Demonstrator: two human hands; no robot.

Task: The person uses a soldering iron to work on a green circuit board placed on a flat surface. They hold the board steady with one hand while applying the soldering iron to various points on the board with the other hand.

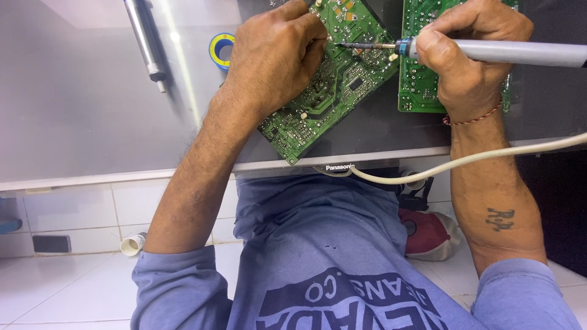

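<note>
Green circuit board (pixel 327 91) lies tilted on the grey bench (pixel 79 110), solder side up, one corner poking past the bench's front edge. Left hand (pixel 275 58) sits on top of the board, grip clenched over its upper-left part, fingers curled down onto it. Right hand (pixel 468 52) to the right of the board, grip grasping a grey soldering iron (pixel 489 52) held roughly level; the iron's dark tip touches the board near its upper edge, just beside the left fingertips. A second green board (pixel 419 79) lies flat immediately right of the first, partly under the right hand. Iron's cream cable (pixel 465 162) runs off below the board along the bench front. Solder spool (pixel 221 50), blue and yellow, sits left of the board beside the left wrist. A metal tube-shaped tool (pixel 143 40) lies further left.
</note>
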